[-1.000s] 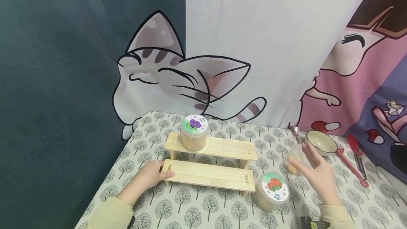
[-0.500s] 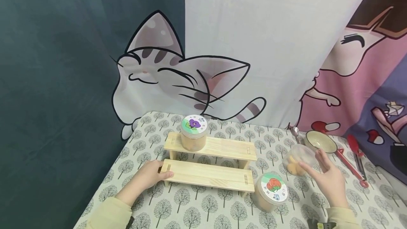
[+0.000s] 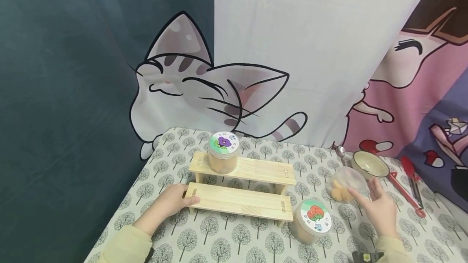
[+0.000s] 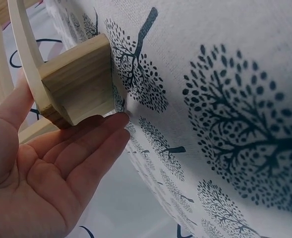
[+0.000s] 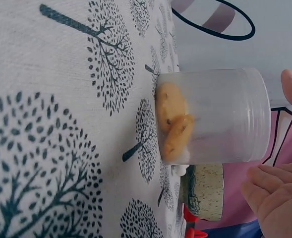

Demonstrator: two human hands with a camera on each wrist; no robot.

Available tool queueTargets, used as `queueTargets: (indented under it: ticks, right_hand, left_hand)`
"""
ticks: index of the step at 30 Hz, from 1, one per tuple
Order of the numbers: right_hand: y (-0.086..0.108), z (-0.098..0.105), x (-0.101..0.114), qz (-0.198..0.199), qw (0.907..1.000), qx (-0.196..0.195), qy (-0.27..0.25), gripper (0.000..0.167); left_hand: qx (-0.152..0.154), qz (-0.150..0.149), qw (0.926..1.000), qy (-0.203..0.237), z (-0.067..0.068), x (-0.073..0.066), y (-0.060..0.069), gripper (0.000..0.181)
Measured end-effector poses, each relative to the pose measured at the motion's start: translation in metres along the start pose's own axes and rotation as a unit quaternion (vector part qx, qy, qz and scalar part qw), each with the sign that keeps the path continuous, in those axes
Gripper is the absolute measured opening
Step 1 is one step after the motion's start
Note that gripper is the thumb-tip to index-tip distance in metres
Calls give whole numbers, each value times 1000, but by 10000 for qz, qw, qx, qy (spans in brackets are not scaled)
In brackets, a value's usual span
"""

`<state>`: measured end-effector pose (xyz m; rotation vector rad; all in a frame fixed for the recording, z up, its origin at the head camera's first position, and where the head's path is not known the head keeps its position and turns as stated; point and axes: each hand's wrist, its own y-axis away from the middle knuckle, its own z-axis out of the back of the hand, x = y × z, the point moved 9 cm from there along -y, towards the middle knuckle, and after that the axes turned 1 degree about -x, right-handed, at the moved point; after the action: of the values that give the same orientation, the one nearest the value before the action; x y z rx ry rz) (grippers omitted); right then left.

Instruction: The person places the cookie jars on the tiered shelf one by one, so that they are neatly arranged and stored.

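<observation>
A wooden two-step shelf [image 3: 239, 201] stands on the table; my left hand [image 3: 172, 202] grips the left end of its lower step, the thumb on top. In the left wrist view, the fingers [image 4: 93, 144] lie beside the shelf's leg [image 4: 79, 82]. My right hand [image 3: 382, 211] is spread beside a lidless clear plastic jar [image 3: 352, 177] with yellow-orange pieces [image 5: 178, 136] at its bottom. A small gap shows between fingers and jar rim in the right wrist view. A lidded jar with a strawberry label [image 3: 314, 216] stands by the shelf's right end.
On the upper step stands a lidded jar with a purple flower-like label [image 3: 224, 149]. Behind the lidless jar are a spoon [image 3: 341, 153] and a cream pan [image 3: 369, 163] with a red handle. Red-handled utensils [image 3: 411, 173] lie at the far right.
My right hand has moved right and slightly down from over the lidless jar to its right side, uncovering it. My left hand stays on the shelf.
</observation>
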<state>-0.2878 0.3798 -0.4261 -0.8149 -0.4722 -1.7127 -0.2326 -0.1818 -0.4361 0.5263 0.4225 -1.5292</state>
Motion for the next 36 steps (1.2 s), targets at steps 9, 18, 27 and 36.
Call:
queueTargets:
  ticks: [9,18,27,36]
  right_hand:
    - [-7,-10,-5,-157,9982,365,458,100]
    - [-15,-15,-9,-156,9963,311,786,105]
    - [-17,-21,-10,-17,9973,400,608,105]
    - [-18,-23,-9,13,9988,259,414,101]
  left_hand:
    - [156,-15,9999,22,0,-4,-2,32]
    - [211,-7,9998,-37,0,-5,-1,31]
    - [226,16,9997,-6,-6,4,-3,33]
    - [233,170,9995,84,-4,3,-2,30]
